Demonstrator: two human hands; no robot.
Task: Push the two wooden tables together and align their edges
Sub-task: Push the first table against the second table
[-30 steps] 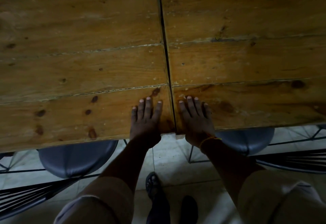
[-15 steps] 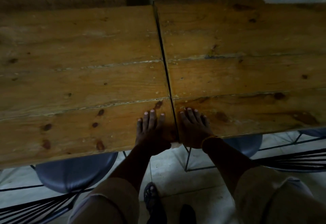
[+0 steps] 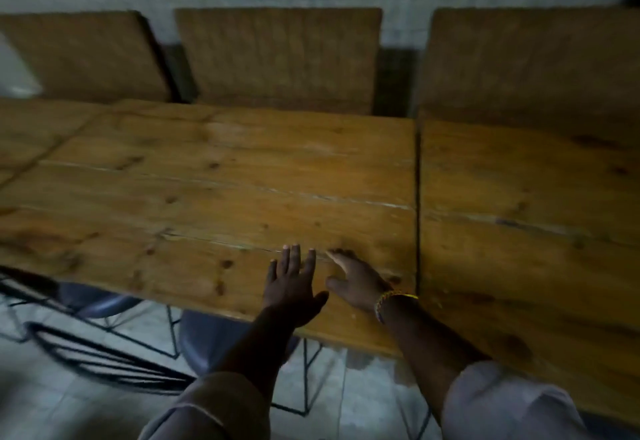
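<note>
Two wooden plank tables stand side by side, the left table (image 3: 214,190) and the right table (image 3: 526,217), with a thin dark seam between them. Both hands are over the near part of the left table. My left hand (image 3: 291,283) lies flat with its fingers spread. Beside it, closer to the seam, my right hand (image 3: 356,280) has loosely spread fingers and a beaded bracelet at the wrist. Neither hand holds anything. The picture is blurred.
A third wooden table (image 3: 31,134) adjoins at far left. Three wooden chair backs (image 3: 277,58) line the far side by a pale wall. Grey-seated stools (image 3: 211,339) with black wire frames sit under the near edge on a tiled floor.
The view has swung up and left. Both hands left the seam corner: the right crossed from the right table onto the left one, the left slid further left, fingers now spread.
</note>
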